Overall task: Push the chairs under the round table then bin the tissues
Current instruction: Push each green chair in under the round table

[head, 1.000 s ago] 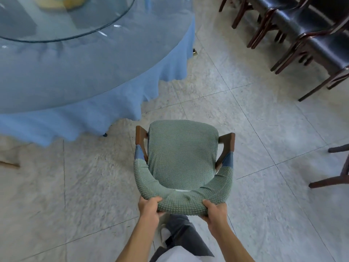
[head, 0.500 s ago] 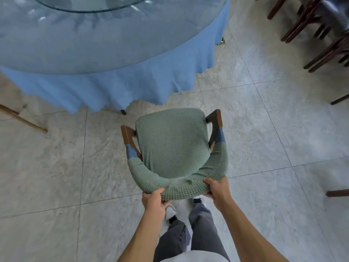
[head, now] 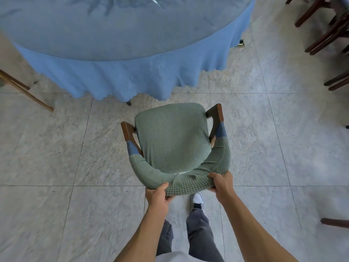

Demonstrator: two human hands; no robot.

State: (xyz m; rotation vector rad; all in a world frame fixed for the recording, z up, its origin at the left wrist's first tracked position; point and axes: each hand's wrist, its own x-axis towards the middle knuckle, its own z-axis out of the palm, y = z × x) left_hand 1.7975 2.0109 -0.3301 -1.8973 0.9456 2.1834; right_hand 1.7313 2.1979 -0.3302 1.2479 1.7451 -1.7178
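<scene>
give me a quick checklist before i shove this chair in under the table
1. Left hand grips the chair backrest: ok.
2. Right hand grips the backrest: ok.
3. Seat front faces the table: ok, slightly angled.
4. Floor between seat and tablecloth free of objects: ok.
5. Room under the table for the armrests: cannot tell, the cloth hides it.
6. Small caster at the cloth hem near the chair's path: not ok, watch it.

Grey marbled floor tiles (head: 56,152) with thin dark joints fill the lower view. Dark wooden chairs (head: 328,31) crowd the floor's upper right corner. A light wooden leg (head: 24,89) slants in at its left edge. A white shoe (head: 197,200) and grey trousers (head: 200,235) show near the bottom edge.
</scene>
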